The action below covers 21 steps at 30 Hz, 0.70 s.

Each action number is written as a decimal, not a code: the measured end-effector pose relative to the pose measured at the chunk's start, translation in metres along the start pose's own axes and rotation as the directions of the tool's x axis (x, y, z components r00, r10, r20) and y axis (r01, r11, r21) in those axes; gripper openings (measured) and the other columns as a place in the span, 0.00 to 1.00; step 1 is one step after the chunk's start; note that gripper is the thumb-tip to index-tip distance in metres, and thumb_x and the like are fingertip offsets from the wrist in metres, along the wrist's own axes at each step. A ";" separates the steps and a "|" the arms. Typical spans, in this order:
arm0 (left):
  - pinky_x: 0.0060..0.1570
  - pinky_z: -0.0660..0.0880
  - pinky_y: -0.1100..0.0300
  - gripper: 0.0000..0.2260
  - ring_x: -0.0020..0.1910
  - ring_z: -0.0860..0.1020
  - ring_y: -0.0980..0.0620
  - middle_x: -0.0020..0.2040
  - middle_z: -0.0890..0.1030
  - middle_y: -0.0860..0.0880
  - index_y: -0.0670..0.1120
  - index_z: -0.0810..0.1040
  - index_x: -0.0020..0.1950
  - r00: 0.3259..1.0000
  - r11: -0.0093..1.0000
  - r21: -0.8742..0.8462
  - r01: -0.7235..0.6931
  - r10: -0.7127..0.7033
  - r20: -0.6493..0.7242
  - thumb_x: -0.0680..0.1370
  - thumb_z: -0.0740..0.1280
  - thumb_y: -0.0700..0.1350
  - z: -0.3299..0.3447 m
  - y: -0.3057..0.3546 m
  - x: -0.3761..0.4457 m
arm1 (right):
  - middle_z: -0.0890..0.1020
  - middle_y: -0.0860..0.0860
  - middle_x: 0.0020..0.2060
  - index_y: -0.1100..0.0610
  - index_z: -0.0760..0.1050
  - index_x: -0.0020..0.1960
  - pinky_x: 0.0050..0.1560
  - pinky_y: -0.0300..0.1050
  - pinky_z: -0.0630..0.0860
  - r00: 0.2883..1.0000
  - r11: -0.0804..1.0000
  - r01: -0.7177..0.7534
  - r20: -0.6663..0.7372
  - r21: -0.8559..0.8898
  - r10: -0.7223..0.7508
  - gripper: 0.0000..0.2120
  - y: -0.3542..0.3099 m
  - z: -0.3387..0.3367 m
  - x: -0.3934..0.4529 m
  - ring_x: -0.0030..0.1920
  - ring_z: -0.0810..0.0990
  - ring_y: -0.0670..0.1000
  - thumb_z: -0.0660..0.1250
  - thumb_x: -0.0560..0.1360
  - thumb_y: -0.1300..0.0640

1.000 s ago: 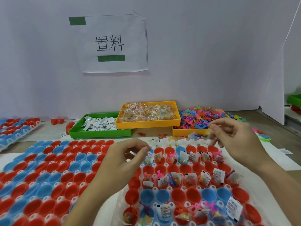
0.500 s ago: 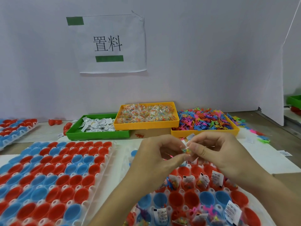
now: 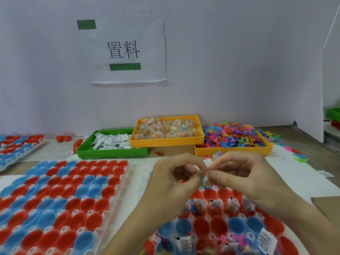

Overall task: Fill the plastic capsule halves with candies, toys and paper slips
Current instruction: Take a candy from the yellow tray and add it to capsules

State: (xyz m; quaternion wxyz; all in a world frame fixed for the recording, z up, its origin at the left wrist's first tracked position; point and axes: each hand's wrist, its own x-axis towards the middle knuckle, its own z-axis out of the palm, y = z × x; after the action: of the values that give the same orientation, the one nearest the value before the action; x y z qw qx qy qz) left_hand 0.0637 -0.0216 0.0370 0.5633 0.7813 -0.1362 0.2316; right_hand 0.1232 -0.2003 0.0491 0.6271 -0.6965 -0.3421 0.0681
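Observation:
My left hand (image 3: 174, 183) and my right hand (image 3: 246, 181) meet fingertip to fingertip above the far rows of the white capsule tray (image 3: 287, 230). Together they pinch a small colourful item (image 3: 207, 173), mostly hidden by the fingers, so I cannot tell whether it is a candy or a toy. Something orange shows inside my curled left palm. Below the hands, red and blue capsule halves (image 3: 202, 223) stand in the tray. Several hold paper slips (image 3: 265, 240), candies and toys, and several are bare.
A second tray of bare red and blue halves (image 3: 55, 199) lies at the left, and another sits at the far left (image 3: 11, 150). Behind stand a green tray of paper slips (image 3: 110, 153), a yellow tray of candies (image 3: 165, 141) and a yellow tray of toys (image 3: 233, 150). A white wall closes off the back.
My hands were apart one second ago, the right one out near the toy tray. They have come together over the capsule tray and now pinch one small item between them.

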 end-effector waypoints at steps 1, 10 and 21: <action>0.34 0.75 0.51 0.09 0.34 0.77 0.42 0.34 0.80 0.45 0.47 0.85 0.41 1.000 1.000 -0.001 -0.009 0.009 -0.006 0.73 0.69 0.34 -0.001 0.001 0.000 | 0.87 0.53 0.38 0.50 0.85 0.43 0.40 0.35 0.80 1.000 1.000 -0.001 0.003 0.000 0.001 0.04 0.000 0.000 0.000 0.41 0.87 0.50 0.74 0.68 0.54; 0.45 0.82 0.48 0.05 0.41 0.84 0.44 0.41 0.86 0.48 0.45 0.87 0.46 0.996 0.996 -0.052 0.070 -0.066 0.066 0.73 0.75 0.37 -0.004 0.005 -0.002 | 0.87 0.52 0.38 0.55 0.85 0.43 0.40 0.33 0.80 0.998 1.000 -0.023 -0.064 -0.018 0.021 0.08 0.003 -0.001 0.000 0.40 0.86 0.48 0.75 0.64 0.57; 0.39 0.79 0.63 0.03 0.35 0.83 0.50 0.37 0.84 0.46 0.40 0.83 0.44 0.988 0.977 -0.145 0.156 -0.155 0.023 0.72 0.74 0.34 -0.014 0.005 -0.001 | 0.87 0.55 0.39 0.55 0.84 0.45 0.41 0.37 0.81 0.997 1.000 0.007 -0.080 0.013 -0.006 0.08 0.005 -0.002 0.000 0.42 0.87 0.52 0.72 0.68 0.54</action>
State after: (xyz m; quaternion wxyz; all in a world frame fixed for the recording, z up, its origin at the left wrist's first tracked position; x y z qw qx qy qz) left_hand 0.0580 -0.0099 0.0444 0.6347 0.7475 -0.0945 0.1717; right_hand 0.1261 -0.2020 0.0447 0.6450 -0.6935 -0.3184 0.0403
